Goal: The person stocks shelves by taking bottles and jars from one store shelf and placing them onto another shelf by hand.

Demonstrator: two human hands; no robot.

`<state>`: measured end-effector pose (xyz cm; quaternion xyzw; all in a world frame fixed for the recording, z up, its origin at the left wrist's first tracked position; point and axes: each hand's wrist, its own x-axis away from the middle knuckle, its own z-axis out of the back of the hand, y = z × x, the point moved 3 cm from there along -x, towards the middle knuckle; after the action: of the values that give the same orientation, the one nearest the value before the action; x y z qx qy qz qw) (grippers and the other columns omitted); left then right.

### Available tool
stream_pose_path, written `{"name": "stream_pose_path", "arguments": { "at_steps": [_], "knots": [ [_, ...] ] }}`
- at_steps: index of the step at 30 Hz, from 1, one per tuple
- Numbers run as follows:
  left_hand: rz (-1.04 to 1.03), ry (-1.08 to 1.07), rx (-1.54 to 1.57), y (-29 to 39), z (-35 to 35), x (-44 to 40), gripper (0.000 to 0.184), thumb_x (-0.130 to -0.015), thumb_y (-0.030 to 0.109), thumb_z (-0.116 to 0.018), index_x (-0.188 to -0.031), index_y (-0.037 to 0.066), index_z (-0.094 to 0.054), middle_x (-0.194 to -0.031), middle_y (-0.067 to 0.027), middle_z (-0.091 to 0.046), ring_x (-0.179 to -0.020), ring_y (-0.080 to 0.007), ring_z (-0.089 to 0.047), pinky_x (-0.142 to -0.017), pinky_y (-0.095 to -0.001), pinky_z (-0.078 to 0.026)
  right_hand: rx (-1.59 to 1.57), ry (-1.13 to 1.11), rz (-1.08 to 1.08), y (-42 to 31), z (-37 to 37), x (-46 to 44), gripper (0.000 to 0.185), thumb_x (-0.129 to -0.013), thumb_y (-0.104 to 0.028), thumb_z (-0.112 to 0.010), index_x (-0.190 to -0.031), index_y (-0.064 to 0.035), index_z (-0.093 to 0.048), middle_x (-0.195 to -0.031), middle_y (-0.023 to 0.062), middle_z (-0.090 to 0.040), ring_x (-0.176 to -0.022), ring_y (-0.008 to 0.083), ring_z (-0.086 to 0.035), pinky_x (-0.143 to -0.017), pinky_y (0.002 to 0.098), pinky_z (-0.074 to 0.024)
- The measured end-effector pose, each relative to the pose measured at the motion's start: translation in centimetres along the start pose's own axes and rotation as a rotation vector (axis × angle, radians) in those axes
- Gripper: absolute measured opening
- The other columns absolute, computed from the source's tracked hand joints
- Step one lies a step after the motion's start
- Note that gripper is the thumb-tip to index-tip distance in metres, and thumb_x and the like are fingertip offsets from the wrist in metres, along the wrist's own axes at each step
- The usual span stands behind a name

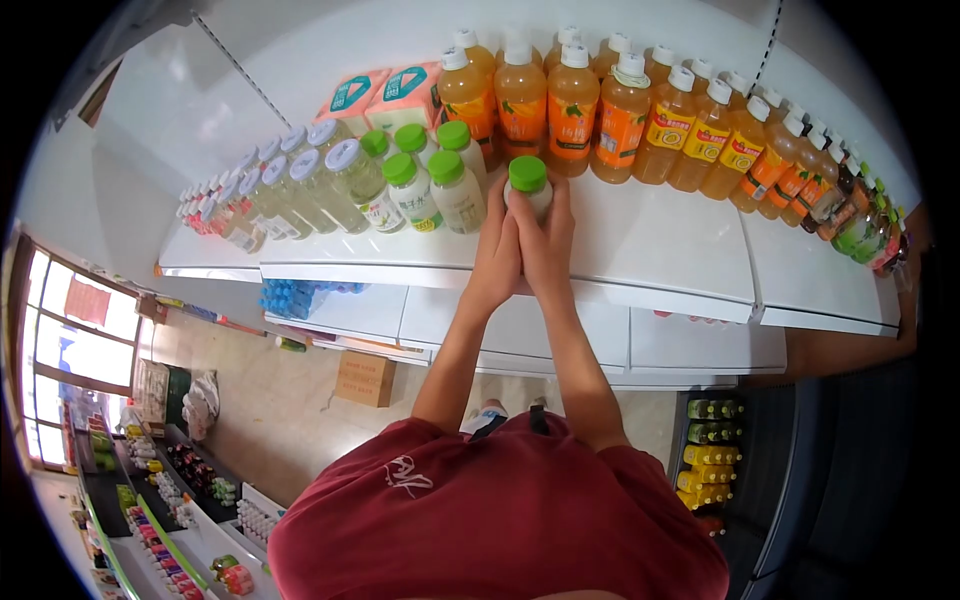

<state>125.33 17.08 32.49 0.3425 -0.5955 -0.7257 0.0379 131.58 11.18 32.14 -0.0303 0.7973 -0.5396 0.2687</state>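
A small bottle with a green cap (528, 174) stands upright at the front part of the white shelf (650, 235). My left hand (497, 245) closes around its left side, and my right hand (547, 238) wraps its right side. Between them the hands cover most of the bottle's body. Just left of my left hand are several matching green-capped bottles (457, 198) with whitish contents, grouped in rows. Behind my hands, large orange drink bottles (520, 100) with white caps line the back.
Clear bottles with pale lids (355, 172) fill the shelf's left part. Pink-and-white boxes (405, 95) sit behind. Yellow-labelled bottles (668, 130) run along the right. Below are a lower shelf (560, 335), blue-topped bottles (288, 297) and a cardboard box (365, 378) on the floor.
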Motion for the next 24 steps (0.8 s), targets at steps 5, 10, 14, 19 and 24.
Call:
{"name": "stream_pose_path", "arguments": {
  "at_steps": [5,10,14,19,24],
  "knots": [
    [-0.001,-0.008,-0.006,-0.6,0.1,0.0,0.05,-0.106,0.019,-0.032,-0.151,-0.003,-0.028,-0.144,-0.0207,-0.046,-0.133,-0.0292,-0.047,-0.112,-0.0346,-0.034,-0.036,-0.005,-0.002,-0.1,-0.1,0.0,0.043,-0.094,-0.021,-0.068,-0.127,0.0017,-0.052,-0.117,0.0154,-0.063,-0.108,0.0246,-0.062,-0.094,0.0362,-0.0488],
    [-0.027,-0.001,-0.041,-0.8,0.2,0.0,0.05,-0.105,0.018,-0.031,-0.151,-0.003,-0.029,-0.145,-0.023,-0.045,-0.136,-0.0317,-0.045,-0.113,-0.0357,-0.033,-0.023,0.007,-0.008,0.0,-0.1,-0.1,0.043,-0.094,-0.022,-0.067,-0.127,0.0015,-0.052,-0.117,0.0156,-0.063,-0.11,0.0243,-0.061,-0.095,0.0364,-0.0481],
    [0.004,-0.002,-0.03,-0.9,0.2,0.0,0.05,-0.105,0.017,-0.031,-0.151,-0.003,-0.029,-0.145,-0.0234,-0.045,-0.136,-0.0324,-0.045,-0.113,-0.036,-0.033,-0.012,0.009,-0.025,-0.4,0.0,0.0,0.042,-0.094,-0.023,-0.067,-0.126,0.0016,-0.053,-0.117,0.0158,-0.063,-0.111,0.0247,-0.061,-0.095,0.0369,-0.048],
    [-0.023,0.003,-0.037,-0.1,0.2,0.2,0.05,-0.105,0.016,-0.031,-0.151,-0.003,-0.029,-0.145,-0.0222,-0.045,-0.136,-0.031,-0.045,-0.113,-0.0355,-0.034,-0.031,0.018,-0.003,0.0,-0.2,0.1,0.041,-0.094,-0.022,-0.067,-0.125,0.0015,-0.054,-0.117,0.0158,-0.063,-0.109,0.0251,-0.061,-0.095,0.0369,-0.0477],
    [0.003,0.001,-0.024,0.1,0.0,0.1,0.05,-0.106,0.018,-0.032,-0.151,-0.002,-0.03,-0.145,-0.0203,-0.046,-0.134,-0.0277,-0.047,-0.111,-0.0348,-0.036,-0.011,0.019,0.008,-0.2,-0.1,0.3,0.04,-0.093,-0.021,-0.067,-0.124,0.0013,-0.054,-0.117,0.0162,-0.063,-0.109,0.0252,-0.061,-0.095,0.0368,-0.0475]
  ]
}}
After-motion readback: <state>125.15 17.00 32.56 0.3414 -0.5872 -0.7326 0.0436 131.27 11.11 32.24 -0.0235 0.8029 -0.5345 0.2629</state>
